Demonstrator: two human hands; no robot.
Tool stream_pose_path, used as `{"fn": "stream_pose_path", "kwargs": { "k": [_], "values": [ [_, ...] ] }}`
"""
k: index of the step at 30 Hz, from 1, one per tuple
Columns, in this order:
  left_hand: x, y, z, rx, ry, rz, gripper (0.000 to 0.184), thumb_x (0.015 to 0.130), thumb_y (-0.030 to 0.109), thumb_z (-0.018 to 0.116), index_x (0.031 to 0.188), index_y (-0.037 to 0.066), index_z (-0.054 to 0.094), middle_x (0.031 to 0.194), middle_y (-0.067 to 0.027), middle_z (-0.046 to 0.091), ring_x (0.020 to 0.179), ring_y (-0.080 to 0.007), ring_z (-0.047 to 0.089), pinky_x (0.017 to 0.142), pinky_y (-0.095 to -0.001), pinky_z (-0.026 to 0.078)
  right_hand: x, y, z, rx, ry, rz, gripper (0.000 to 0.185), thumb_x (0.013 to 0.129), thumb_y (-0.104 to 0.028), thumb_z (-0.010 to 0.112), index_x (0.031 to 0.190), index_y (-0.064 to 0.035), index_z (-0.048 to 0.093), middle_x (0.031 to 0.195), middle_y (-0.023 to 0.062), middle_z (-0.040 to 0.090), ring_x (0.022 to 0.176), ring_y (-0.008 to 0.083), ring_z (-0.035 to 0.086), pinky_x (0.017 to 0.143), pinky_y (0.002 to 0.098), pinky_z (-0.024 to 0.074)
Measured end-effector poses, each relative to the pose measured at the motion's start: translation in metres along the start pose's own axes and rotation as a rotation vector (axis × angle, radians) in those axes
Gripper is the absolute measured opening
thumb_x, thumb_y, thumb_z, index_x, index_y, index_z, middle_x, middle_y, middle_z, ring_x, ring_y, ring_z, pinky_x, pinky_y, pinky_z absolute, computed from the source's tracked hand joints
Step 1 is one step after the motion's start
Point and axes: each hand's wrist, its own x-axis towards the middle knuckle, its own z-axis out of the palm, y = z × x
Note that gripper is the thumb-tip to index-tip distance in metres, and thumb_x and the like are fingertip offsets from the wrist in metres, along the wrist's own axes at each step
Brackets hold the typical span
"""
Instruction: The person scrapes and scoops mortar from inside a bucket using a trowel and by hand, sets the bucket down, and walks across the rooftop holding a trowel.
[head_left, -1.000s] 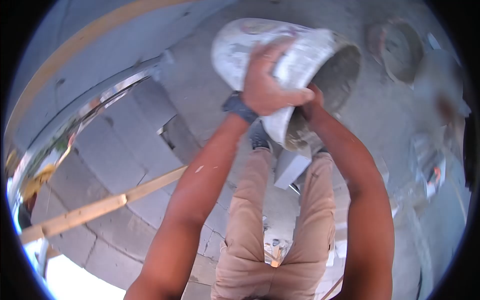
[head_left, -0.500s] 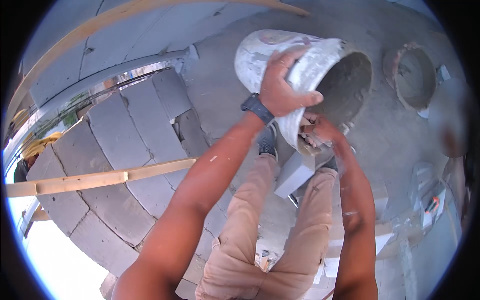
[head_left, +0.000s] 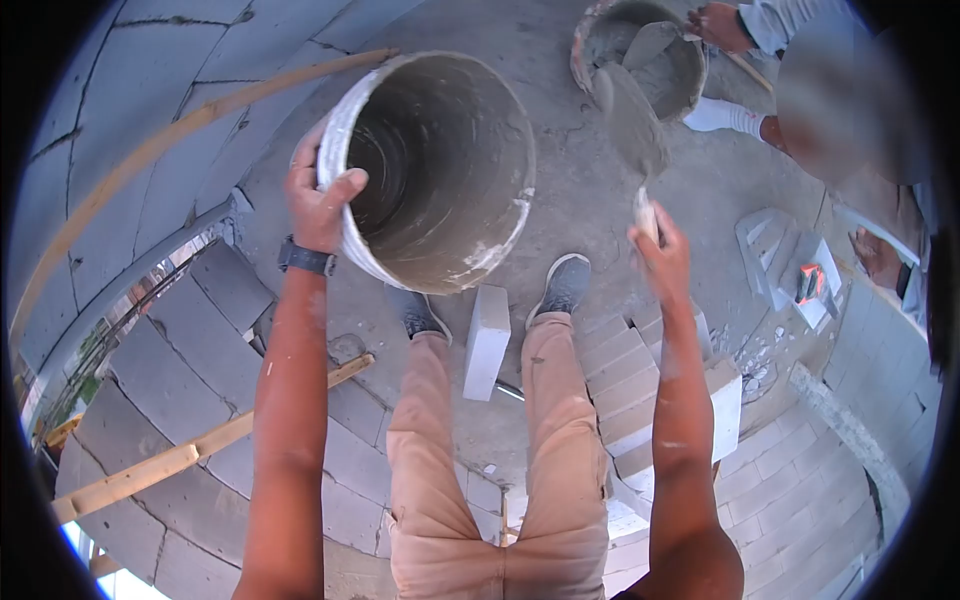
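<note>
My left hand grips the left rim of a white bucket, tipped so that its mouth faces me; grey paste coats its inner wall. With my right hand I hold a trowel by its pale handle. Grey mortar covers the blade, which reaches to the front edge of a second, round bucket holding grey mortar. A co-worker's hand is at that bucket's right rim, by another mortar-covered blade.
A pale block stands between my shoes. Stacked blocks lie to the right of my legs. An orange-marked tool rests on pale pieces at the right. A wooden strip crosses the lower left. The co-worker's other hand shows at the right.
The bucket has swung left, its mouth now towards me. My right hand has left its rim area and extends right with the trowel. The co-worker's hands have come into clearer view.
</note>
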Motion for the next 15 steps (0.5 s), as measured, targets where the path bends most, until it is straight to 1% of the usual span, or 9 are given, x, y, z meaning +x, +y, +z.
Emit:
{"fn": "stream_pose_path", "kwargs": {
  "k": [1, 2, 4, 5, 7, 9, 11, 14, 15],
  "values": [
    [0.001, 0.006, 0.002, -0.038, -0.001, -0.017, 0.075, 0.072, 0.037, 0.082, 0.131, 0.001, 0.055, 0.123, -0.0114, 0.061, 0.110, -0.0193, 0.058, 0.098, -0.0335, 0.045, 0.014, 0.013, 0.001, -0.415, 0.257, -0.252, 0.057, 0.084, -0.022, 0.069, 0.136, -0.0038, 0.053, 0.085, 0.0108, 0.065, 0.071, 0.0227, 0.065, 0.065, 0.0391, 0.0534],
    [0.003, 0.005, 0.001, -0.027, 0.001, -0.019, 0.074, 0.072, 0.037, 0.081, 0.131, 0.001, 0.055, 0.122, -0.0117, 0.061, 0.110, -0.0195, 0.059, 0.098, -0.0337, 0.045, 0.027, 0.021, 0.004, -0.412, 0.262, -0.247, 0.057, 0.084, -0.022, 0.069, 0.136, -0.0038, 0.053, 0.085, 0.0108, 0.065, 0.071, 0.0227, 0.065, 0.065, 0.0391, 0.0534],
    [0.003, 0.005, 0.000, -0.015, 0.011, -0.022, 0.073, 0.074, 0.037, 0.080, 0.131, 0.000, 0.055, 0.121, -0.0123, 0.062, 0.108, -0.0202, 0.060, 0.097, -0.0343, 0.045, 0.044, 0.031, 0.020, -0.848, 0.345, 0.014, 0.060, 0.084, -0.021, 0.067, 0.140, -0.0082, 0.049, 0.104, 0.0191, 0.065, 0.094, 0.0346, 0.065, 0.082, 0.0461, 0.0518],
    [0.004, 0.002, -0.001, -0.012, 0.009, -0.020, 0.073, 0.074, 0.037, 0.080, 0.131, 0.000, 0.055, 0.121, -0.0123, 0.062, 0.108, -0.0202, 0.060, 0.097, -0.0343, 0.045, 0.041, 0.036, 0.030, -0.845, 0.347, 0.015, 0.060, 0.084, -0.021, 0.067, 0.140, -0.0082, 0.049, 0.104, 0.0191, 0.065, 0.094, 0.0346, 0.065, 0.082, 0.0461, 0.0518],
    [0.003, -0.003, -0.004, 0.082, 0.010, 0.071, 0.073, 0.073, 0.039, 0.081, 0.130, 0.000, 0.056, 0.120, -0.0126, 0.063, 0.108, -0.0206, 0.060, 0.096, -0.0348, 0.046, 0.022, 0.049, 0.050, -0.934, 0.274, 0.132, 0.063, 0.083, -0.019, 0.066, 0.143, -0.0136, 0.046, 0.117, 0.0231, 0.060, 0.103, 0.0398, 0.062, 0.086, 0.0479, 0.0511],
    [-0.005, -0.005, -0.003, 0.067, 0.018, 0.059, 0.075, 0.073, 0.043, 0.081, 0.129, -0.001, 0.057, 0.122, -0.0132, 0.062, 0.112, -0.0224, 0.058, 0.099, -0.0360, 0.044, -0.017, 0.080, 0.053, -0.931, 0.402, -0.072, 0.061, 0.084, -0.022, 0.066, 0.142, -0.0159, 0.048, 0.118, 0.0233, 0.060, 0.099, 0.0401, 0.063, 0.084, 0.0474, 0.0512],
    [-0.012, -0.011, -0.005, 0.319, 0.118, 0.155, 0.073, 0.072, 0.045, 0.081, 0.125, -0.001, 0.059, 0.120, -0.0149, 0.061, 0.113, -0.0265, 0.057, 0.100, -0.0387, 0.042, -0.071, 0.092, 0.051, -0.924, 0.299, 0.038, 0.061, 0.084, -0.020, 0.067, 0.141, -0.0151, 0.049, 0.113, 0.0236, 0.061, 0.101, 0.0412, 0.062, 0.086, 0.0477, 0.0505],
    [-0.033, 0.002, -0.004, 0.705, 0.172, 0.110, 0.069, 0.071, 0.042, 0.081, 0.122, -0.001, 0.061, 0.116, -0.0192, 0.061, 0.109, -0.0339, 0.058, 0.097, -0.0413, 0.043, -0.165, 0.074, 0.046, -0.665, 0.186, 0.219, 0.063, 0.079, -0.019, 0.072, 0.138, -0.0095, 0.051, 0.109, 0.0235, 0.063, 0.100, 0.0419, 0.062, 0.086, 0.0479, 0.0497],
    [-0.038, 0.013, -0.002, 0.756, 0.186, 0.041, 0.069, 0.071, 0.041, 0.081, 0.121, -0.001, 0.062, 0.114, -0.0202, 0.061, 0.105, -0.0354, 0.059, 0.095, -0.0414, 0.044, -0.193, 0.074, 0.043, -0.532, 0.235, 0.079, 0.062, 0.078, -0.018, 0.073, 0.135, -0.0066, 0.054, 0.104, 0.0237, 0.065, 0.100, 0.0409, 0.063, 0.086, 0.0463, 0.0504]
  ]
}}
